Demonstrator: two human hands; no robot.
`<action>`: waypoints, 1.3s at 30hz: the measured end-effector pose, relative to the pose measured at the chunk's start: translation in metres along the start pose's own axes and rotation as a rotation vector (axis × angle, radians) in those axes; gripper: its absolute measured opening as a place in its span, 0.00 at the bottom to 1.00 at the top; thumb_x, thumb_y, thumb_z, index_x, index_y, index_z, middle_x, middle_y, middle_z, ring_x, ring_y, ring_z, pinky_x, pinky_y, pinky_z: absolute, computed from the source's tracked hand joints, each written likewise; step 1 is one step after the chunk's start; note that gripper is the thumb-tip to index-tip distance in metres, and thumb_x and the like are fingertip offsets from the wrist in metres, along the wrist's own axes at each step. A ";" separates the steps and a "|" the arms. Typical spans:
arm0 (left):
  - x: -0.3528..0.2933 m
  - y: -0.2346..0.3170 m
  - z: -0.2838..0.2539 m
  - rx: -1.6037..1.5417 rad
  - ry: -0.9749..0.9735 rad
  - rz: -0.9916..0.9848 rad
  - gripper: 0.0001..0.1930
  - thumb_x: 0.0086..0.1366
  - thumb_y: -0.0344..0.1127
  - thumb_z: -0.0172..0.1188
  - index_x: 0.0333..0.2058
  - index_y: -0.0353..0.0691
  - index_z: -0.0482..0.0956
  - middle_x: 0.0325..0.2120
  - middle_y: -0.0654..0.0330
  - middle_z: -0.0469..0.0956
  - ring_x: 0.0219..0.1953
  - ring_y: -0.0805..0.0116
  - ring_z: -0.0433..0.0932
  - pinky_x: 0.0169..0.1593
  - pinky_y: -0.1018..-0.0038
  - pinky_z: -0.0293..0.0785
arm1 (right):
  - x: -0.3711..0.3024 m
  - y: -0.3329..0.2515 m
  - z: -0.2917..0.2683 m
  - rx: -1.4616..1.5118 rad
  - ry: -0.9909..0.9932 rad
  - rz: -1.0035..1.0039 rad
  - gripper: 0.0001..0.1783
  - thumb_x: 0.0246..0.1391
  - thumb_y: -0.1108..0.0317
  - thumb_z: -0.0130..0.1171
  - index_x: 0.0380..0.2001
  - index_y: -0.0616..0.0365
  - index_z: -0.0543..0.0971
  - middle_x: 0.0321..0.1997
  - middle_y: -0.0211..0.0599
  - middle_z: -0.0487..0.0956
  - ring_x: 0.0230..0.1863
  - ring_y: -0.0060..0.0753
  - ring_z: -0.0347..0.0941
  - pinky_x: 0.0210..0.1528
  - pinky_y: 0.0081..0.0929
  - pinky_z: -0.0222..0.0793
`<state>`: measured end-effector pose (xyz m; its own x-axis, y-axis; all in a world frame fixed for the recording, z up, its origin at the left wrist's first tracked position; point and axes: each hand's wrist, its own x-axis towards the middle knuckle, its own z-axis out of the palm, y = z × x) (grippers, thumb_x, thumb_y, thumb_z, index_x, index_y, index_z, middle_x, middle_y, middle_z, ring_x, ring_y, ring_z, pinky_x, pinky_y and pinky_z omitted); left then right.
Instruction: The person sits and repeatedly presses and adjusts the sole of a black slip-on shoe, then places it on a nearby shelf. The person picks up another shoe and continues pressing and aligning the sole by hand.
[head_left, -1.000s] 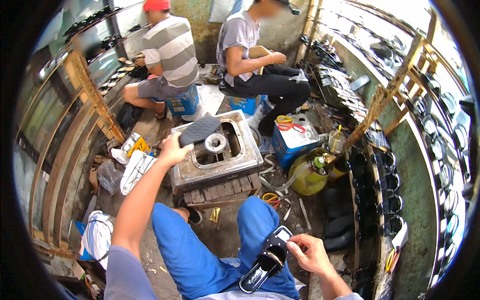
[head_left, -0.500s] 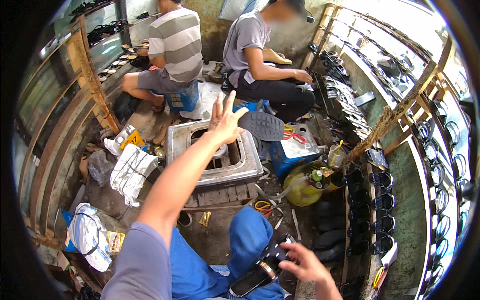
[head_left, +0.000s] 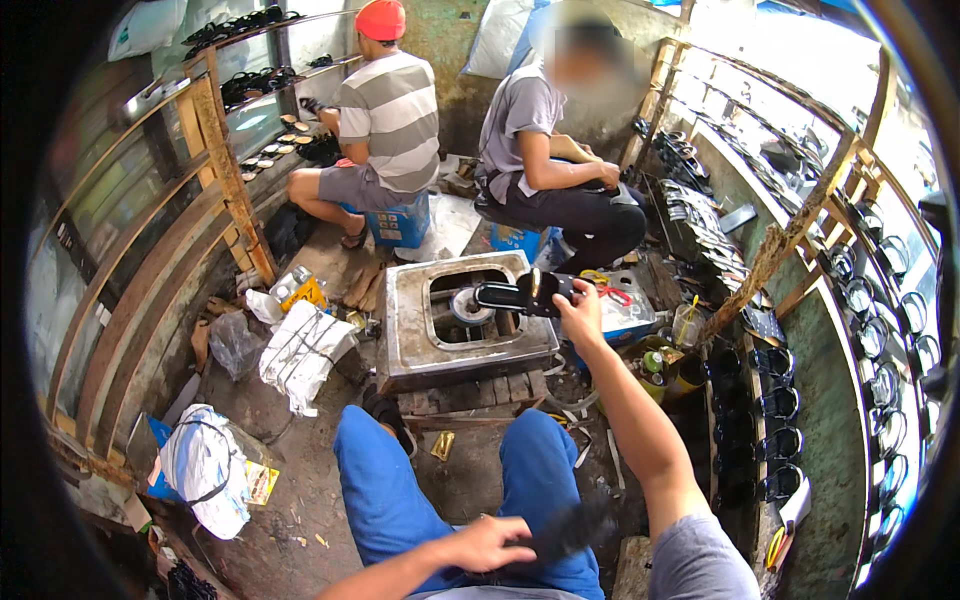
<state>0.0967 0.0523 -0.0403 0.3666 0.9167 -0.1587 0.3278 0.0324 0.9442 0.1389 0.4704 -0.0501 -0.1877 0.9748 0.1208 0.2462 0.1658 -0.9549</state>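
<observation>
My right hand reaches forward, gripping a black sandal with a gold-coloured buckle on its strap. The sandal is above the right part of a worn metal box with a large opening in its top and a round part inside. Over my lap, my left hand has its fingers stretched and apart. Just right of those fingertips is a dark, motion-blurred thing, perhaps a sandal or sole; whether the fingertips touch it is unclear.
Two people sit beyond the box, one in a striped shirt, one in grey. Racks of black sandals line the right side. White bundles lie left. A yellowish-green container stands right of the box.
My left hand has drawn back from above the metal box to my lap. My right hand has moved from my lap out over the box with a sandal. The view has shifted.
</observation>
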 end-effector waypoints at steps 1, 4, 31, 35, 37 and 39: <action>0.001 -0.006 0.016 -0.010 -0.151 -0.083 0.20 0.71 0.50 0.65 0.46 0.36 0.81 0.38 0.48 0.85 0.42 0.49 0.86 0.45 0.58 0.80 | 0.005 0.003 0.014 -0.049 0.004 -0.036 0.35 0.57 0.69 0.71 0.64 0.65 0.69 0.47 0.45 0.83 0.46 0.32 0.80 0.49 0.30 0.76; 0.002 -0.015 0.034 0.428 0.018 0.141 0.18 0.70 0.50 0.63 0.46 0.43 0.85 0.42 0.56 0.81 0.46 0.50 0.80 0.48 0.56 0.79 | 0.009 -0.004 0.051 -0.107 0.013 0.045 0.34 0.55 0.67 0.73 0.62 0.65 0.72 0.49 0.48 0.82 0.48 0.34 0.80 0.52 0.30 0.76; 0.089 -0.082 -0.270 0.665 1.006 -0.417 0.38 0.51 0.47 0.79 0.57 0.34 0.76 0.67 0.42 0.65 0.66 0.40 0.67 0.69 0.55 0.65 | -0.385 -0.059 -0.165 -0.687 -0.983 -0.498 0.34 0.50 0.55 0.72 0.61 0.51 0.78 0.51 0.40 0.77 0.55 0.45 0.72 0.57 0.43 0.67; 0.123 -0.075 -0.270 0.698 0.997 -0.421 0.40 0.52 0.47 0.79 0.60 0.35 0.75 0.69 0.44 0.64 0.66 0.41 0.67 0.70 0.55 0.65 | -0.382 -0.067 -0.166 -0.728 -0.952 -0.617 0.27 0.60 0.57 0.64 0.62 0.48 0.77 0.51 0.36 0.80 0.50 0.40 0.77 0.53 0.37 0.72; 0.140 -0.072 -0.272 0.699 0.988 -0.458 0.41 0.52 0.47 0.78 0.62 0.35 0.74 0.68 0.46 0.64 0.66 0.42 0.66 0.69 0.55 0.65 | -0.368 -0.070 -0.170 -0.708 -1.039 -0.536 0.31 0.59 0.64 0.62 0.67 0.44 0.74 0.52 0.34 0.81 0.46 0.39 0.79 0.50 0.36 0.74; 0.152 -0.073 -0.275 0.629 1.020 -0.411 0.40 0.52 0.47 0.79 0.60 0.34 0.75 0.69 0.43 0.63 0.69 0.42 0.64 0.71 0.55 0.62 | -0.336 -0.072 -0.182 -0.638 -1.031 -0.502 0.26 0.56 0.70 0.60 0.60 0.48 0.76 0.44 0.38 0.82 0.44 0.45 0.79 0.48 0.42 0.76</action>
<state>-0.1111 0.2986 -0.0536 -0.6038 0.7827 0.1513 0.7164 0.4495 0.5336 0.3572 0.1582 0.0278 -0.9559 0.2725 -0.1096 0.2876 0.7931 -0.5369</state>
